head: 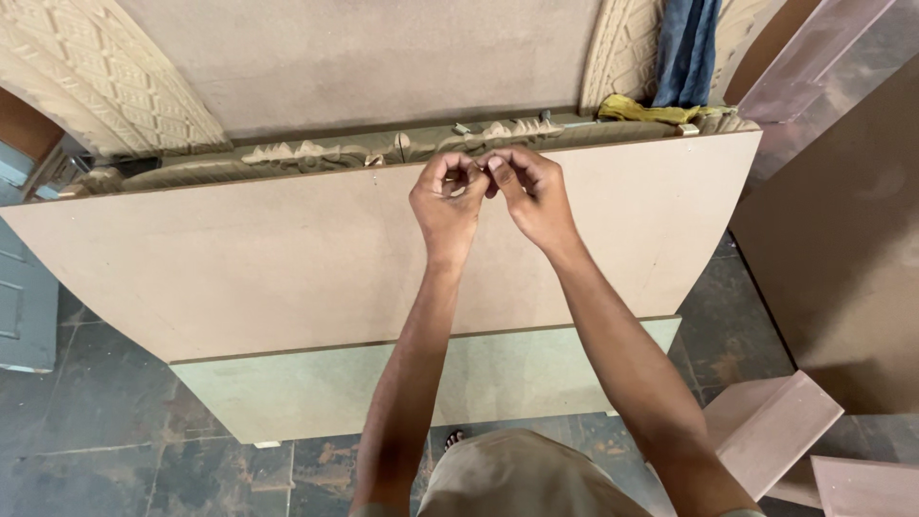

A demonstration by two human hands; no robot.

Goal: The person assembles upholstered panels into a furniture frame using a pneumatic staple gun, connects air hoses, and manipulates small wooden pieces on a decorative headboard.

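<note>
1. Both hands are raised together at the far edge of a large tan fibreboard panel (287, 258); the left hand (447, 196) and the right hand (529, 187) are pinched, fingertips meeting over a tiny item too small to be identified.
2. A greenish board (479, 373) is seen projecting from beneath the panel, above a dark tiled floor (115, 450).
3. Carved relief mouldings (316, 153) are ranged just behind the panel's far edge, beside the hands.
4. A blue cloth (685, 48) is hung above a yellow cloth (637, 110) at the upper right.
5. Pinkish board offcuts (775, 431) are laid at the lower right.
</note>
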